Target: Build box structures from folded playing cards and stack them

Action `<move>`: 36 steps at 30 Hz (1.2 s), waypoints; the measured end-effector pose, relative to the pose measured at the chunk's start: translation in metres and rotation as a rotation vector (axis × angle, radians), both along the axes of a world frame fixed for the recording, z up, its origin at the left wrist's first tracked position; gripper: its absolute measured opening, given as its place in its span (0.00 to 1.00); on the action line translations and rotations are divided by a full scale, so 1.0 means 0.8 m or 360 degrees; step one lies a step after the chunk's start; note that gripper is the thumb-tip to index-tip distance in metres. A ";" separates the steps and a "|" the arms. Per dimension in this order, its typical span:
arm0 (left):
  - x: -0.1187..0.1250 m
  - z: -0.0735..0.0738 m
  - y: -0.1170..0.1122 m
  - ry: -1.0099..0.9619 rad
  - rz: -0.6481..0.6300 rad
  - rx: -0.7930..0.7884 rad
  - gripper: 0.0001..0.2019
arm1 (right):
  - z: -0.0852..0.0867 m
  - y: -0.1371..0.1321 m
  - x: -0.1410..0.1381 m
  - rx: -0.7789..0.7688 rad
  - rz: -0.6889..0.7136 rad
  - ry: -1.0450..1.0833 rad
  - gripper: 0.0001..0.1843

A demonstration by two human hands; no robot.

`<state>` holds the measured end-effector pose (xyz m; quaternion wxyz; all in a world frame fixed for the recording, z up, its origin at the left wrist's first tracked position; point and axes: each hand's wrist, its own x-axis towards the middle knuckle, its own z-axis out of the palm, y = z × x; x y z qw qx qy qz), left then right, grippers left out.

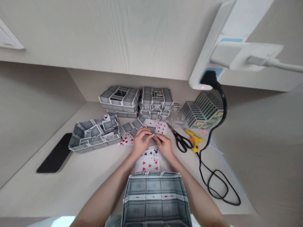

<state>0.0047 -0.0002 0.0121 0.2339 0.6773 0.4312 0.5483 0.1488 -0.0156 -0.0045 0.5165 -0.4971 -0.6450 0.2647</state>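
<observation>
My left hand (141,142) and my right hand (163,144) meet over the middle of the table, thumbs and fingertips pinched on a playing card (153,135) whose edge shows between them. Loose cards lie beneath and around the hands. Heart cards (147,164) and a club card (151,152) are nearest me, face up. Diamond cards (162,127) lie just beyond the fingers. Between my forearms, close to the camera, stands an open box made of grey-backed cards (153,186); its lower part is cut off by the frame.
Left are a card tray (96,145) holding folded cards and a black phone (55,156). Stacked card boxes (120,100) stand at the back. Right are black scissors (181,141), a yellow glue gun (195,140), card-box stacks (203,108) and a black cord (221,197) hanging from a power strip (203,60).
</observation>
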 end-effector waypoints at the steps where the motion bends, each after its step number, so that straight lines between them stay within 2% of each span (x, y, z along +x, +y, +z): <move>1: 0.000 0.000 0.000 -0.0003 -0.0014 -0.0014 0.05 | -0.001 0.000 0.001 0.0013 0.0001 -0.0004 0.13; 5: -0.003 -0.001 0.002 0.0007 -0.0081 -0.0101 0.06 | -0.002 -0.001 0.004 0.0035 -0.0016 -0.0003 0.13; 11: -0.006 -0.009 0.008 -0.0056 -0.0025 -0.0285 0.05 | 0.001 -0.003 0.000 -0.0120 -0.0025 0.0106 0.13; 15: -0.005 -0.013 0.009 0.0042 -0.0183 -0.0291 0.12 | 0.002 0.001 0.002 -0.0088 -0.0087 0.0206 0.12; 18: -0.004 -0.018 0.010 0.0086 -0.0276 -0.0346 0.09 | 0.000 0.007 0.007 -0.0132 -0.0140 0.0309 0.10; 22: -0.003 -0.025 0.012 0.0014 -0.0336 -0.0500 0.12 | -0.004 0.015 0.009 -0.0272 -0.0205 0.0487 0.11; 26: -0.002 -0.025 0.013 -0.0055 -0.0376 -0.0569 0.15 | -0.005 0.017 0.009 -0.0320 -0.0163 0.0575 0.13; 30: -0.004 -0.027 0.015 -0.0129 -0.0273 -0.0575 0.12 | -0.006 0.018 0.008 -0.0318 -0.0045 0.0462 0.14; 36: -0.004 -0.032 0.014 -0.0102 -0.0277 -0.0646 0.09 | -0.009 0.016 0.011 -0.0354 0.0043 0.0290 0.16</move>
